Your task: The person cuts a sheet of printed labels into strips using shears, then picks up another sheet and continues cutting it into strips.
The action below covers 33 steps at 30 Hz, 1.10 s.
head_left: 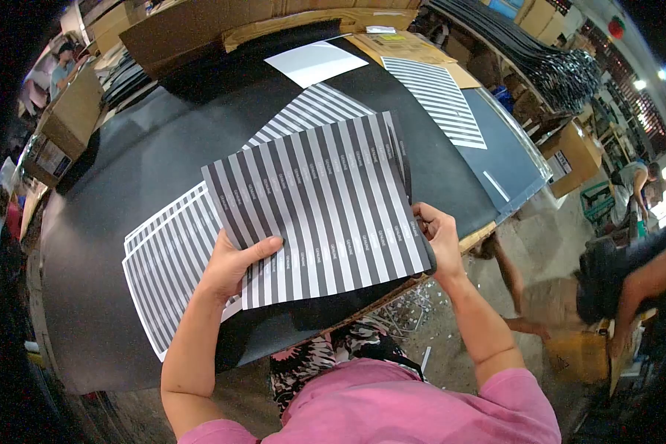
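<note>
A black-and-white striped sheet point(318, 214) with small print is held up over the black table, slightly curved. My left hand point(237, 266) grips its lower left edge, thumb on top and fingers hidden beneath. At its right edge, my right hand point(440, 240) pinches the sheet and a dark layer behind it. Left of the held sheet lies a stack of similar striped sheets point(166, 274). Another striped sheet point(303, 111) lies partly hidden behind it. Farther right rests one more striped sheet point(436, 100), and a plain white sheet point(314, 63) lies at the back.
The black table point(111, 200) has cardboard point(266, 33) along its back and a cardboard box point(66, 129) at the left. Another box point(570, 155) stands beyond the right edge. A co-worker point(621, 288) bends near the right side; other people are farther off.
</note>
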Motion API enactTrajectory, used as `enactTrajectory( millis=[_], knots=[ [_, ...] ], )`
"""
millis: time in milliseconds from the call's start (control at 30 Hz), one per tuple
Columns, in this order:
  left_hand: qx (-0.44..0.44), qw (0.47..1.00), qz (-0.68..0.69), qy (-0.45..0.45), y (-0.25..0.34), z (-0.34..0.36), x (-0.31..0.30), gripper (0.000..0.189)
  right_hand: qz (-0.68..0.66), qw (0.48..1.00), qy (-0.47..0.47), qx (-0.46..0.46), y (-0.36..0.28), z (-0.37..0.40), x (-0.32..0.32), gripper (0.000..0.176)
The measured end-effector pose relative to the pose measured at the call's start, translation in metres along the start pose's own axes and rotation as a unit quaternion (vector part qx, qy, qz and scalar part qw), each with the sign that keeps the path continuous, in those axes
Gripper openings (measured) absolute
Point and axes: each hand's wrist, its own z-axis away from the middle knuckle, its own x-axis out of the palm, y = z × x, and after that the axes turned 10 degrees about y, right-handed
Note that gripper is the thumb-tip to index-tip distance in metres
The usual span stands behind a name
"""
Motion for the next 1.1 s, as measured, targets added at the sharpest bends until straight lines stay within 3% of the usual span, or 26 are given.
enactTrajectory(
  millis=[1100],
  knots=[
    [-0.016, 1.000, -0.017, 0.001, 0.008, 0.006, 0.005, 0.065, 0.000, 1.000, 0.020, 0.003, -0.002, -0.012, 0.007, 0.023]
  ],
)
